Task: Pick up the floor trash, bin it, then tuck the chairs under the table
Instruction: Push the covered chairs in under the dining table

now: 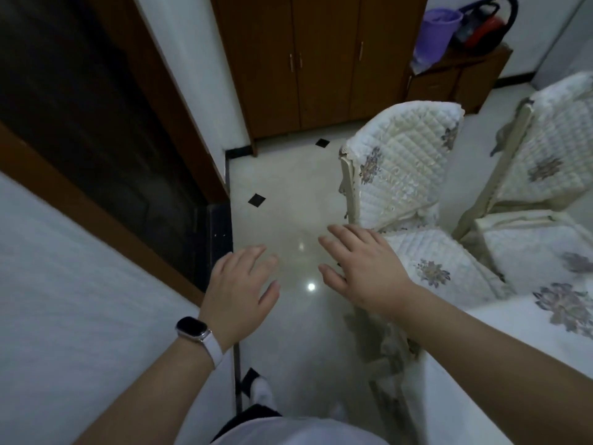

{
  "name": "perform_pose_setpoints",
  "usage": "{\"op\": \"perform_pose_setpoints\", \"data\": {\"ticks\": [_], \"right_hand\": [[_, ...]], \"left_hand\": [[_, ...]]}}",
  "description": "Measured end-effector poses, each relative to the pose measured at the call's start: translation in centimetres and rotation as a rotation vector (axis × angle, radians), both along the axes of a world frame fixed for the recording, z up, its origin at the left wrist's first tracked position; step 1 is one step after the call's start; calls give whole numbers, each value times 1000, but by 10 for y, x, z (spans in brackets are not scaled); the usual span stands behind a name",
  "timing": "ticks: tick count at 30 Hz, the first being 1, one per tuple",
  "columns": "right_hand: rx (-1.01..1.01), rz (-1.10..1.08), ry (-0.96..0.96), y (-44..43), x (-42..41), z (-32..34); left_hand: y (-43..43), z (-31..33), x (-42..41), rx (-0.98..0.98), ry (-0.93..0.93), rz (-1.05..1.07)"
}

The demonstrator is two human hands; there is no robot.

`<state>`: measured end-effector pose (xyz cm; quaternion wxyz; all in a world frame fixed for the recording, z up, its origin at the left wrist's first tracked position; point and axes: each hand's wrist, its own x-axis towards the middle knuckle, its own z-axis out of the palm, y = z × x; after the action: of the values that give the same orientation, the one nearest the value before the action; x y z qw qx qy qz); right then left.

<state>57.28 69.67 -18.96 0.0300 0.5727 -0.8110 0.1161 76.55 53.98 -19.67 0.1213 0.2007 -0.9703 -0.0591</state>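
You are looking down at a pale glossy floor (288, 194) with both arms stretched out in front of you. The landmark here is the nearest chair (401, 175), which has a quilted white cover with faded purple flowers. It stands upright, its backrest towards the far wall and its seat running down towards you.

Your right hand (362, 268) is at the near left edge of this chair's seat. It is palm down with the fingers straight and spread, and it holds nothing. Whether it touches the seat cannot be told. Your left hand (239, 285) hovers over the floor to the left of the chair, well clear of it. It is also flat, relaxed and empty, and a dark-faced watch (192, 329) on a white strap sits on that wrist.

A second chair (545, 155) in the same cover stands just to the right of the nearest chair. The table (481, 348), under a white flowered cloth, lies on the near right side of the nearest chair, and the seat reaches its edge.

Beyond the chair, against the far wall, is a tall brown wardrobe (305, 59). To the chair's far right, a low cabinet (455, 78) carries a purple bucket (436, 30) and a red vacuum cleaner (484, 30). Far to the chair's left is a dark doorway (80, 123) framed in brown wood.
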Motion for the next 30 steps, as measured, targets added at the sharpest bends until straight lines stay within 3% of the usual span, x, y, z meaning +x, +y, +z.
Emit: {"op": "perform_pose_setpoints", "data": {"ticks": [11, 19, 30], "right_hand": [[155, -153, 30, -117, -94, -8], [112, -290, 77, -221, -163, 14], [99, -302, 9, -325, -268, -19]], "left_hand": [[-155, -40, -121, 43, 55, -113], [-273, -19, -239, 89, 96, -275], [-379, -36, -341, 72, 73, -356]]}}
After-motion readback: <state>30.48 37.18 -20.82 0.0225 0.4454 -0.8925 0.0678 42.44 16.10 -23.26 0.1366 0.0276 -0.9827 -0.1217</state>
